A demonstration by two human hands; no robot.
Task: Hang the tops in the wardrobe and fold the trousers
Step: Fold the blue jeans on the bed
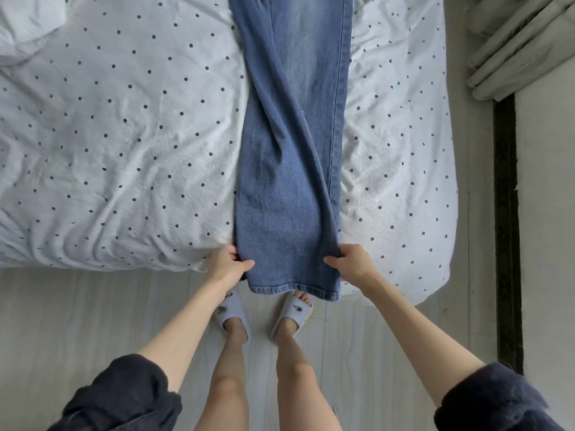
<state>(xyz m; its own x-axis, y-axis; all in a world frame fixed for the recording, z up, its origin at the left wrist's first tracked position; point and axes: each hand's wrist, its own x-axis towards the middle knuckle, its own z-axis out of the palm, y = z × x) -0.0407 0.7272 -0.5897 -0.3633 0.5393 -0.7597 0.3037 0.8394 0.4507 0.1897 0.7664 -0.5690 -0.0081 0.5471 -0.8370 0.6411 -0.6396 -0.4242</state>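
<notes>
Dotted sheet, 2 slippers, grey curtain top-rt.

The jeans lay lengthwise down the middle of the bed, hems overhanging its near edge above the floor. The left hand and right hand flanked the hems; curtains, apparently, hung right of the bed.
</notes>
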